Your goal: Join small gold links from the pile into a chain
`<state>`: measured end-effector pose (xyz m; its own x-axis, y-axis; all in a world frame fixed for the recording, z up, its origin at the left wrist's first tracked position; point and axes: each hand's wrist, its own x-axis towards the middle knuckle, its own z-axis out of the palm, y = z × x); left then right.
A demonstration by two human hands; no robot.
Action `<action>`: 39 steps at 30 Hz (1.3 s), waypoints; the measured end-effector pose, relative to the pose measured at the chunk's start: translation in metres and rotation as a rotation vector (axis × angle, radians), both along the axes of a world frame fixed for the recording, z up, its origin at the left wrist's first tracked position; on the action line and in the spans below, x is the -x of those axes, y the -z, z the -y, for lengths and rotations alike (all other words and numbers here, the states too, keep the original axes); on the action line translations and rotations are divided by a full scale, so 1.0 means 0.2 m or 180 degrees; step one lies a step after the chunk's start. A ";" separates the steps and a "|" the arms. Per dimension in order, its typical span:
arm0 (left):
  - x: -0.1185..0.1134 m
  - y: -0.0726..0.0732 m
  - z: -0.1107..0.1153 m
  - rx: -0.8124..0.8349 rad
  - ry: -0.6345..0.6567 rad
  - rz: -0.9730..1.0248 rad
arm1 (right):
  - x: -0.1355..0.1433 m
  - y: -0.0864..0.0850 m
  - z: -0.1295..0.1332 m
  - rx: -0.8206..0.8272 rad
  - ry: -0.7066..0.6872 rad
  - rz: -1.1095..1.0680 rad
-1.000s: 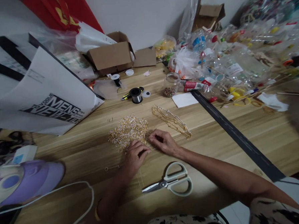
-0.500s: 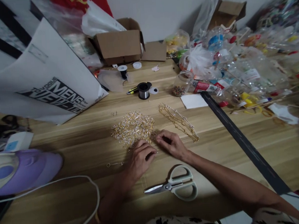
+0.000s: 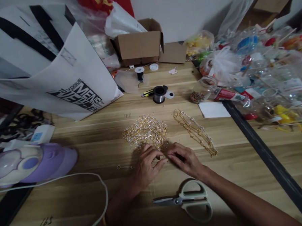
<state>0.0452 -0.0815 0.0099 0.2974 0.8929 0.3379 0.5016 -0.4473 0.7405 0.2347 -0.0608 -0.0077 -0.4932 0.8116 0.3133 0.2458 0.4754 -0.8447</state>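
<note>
A pile of small gold and clear beaded pieces [image 3: 147, 130] lies on the wooden table. At its near edge my left hand [image 3: 149, 165] is closed, thumb and fingers pinching something too small to make out. Close to its fingertips, my right hand [image 3: 185, 158] is also pinched, and what it holds is hidden. Gold beaded chains [image 3: 196, 132] lie to the right of the pile. A short chain piece with a ring [image 3: 124, 167] rests left of my left hand. Nearer to me are scissors [image 3: 183, 200] with pale handles, blades pointing left.
Behind the pile stand a wire spool [image 3: 159, 94], a black thread spool [image 3: 139, 74] and a cardboard box [image 3: 140, 45]. A jar of beads [image 3: 197, 96] and plastic bags [image 3: 254, 65] fill the right. A white bag [image 3: 45, 78] and purple appliance [image 3: 54, 162] stand left, with a cord.
The view has shifted, so the table things appear further right. My right hand has come closer to my left, and their fingertips now nearly meet.
</note>
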 end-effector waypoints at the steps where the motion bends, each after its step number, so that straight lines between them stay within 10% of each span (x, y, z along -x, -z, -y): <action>1: 0.00 0.00 0.00 -0.0007 0.0031 0.0018 | 0.00 0.00 0.00 -0.0045 -0.0047 0.0017; 39: -0.01 0.03 0.06 -0.0474 0.0015 -0.0100 | 0.01 0.01 0.04 -0.0606 -0.0146 0.0185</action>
<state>0.0479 -0.0926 0.0039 0.3140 0.8322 0.4571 0.5212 -0.5534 0.6496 0.2318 -0.0694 -0.0093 -0.5500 0.7166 0.4289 0.2659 0.6371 -0.7234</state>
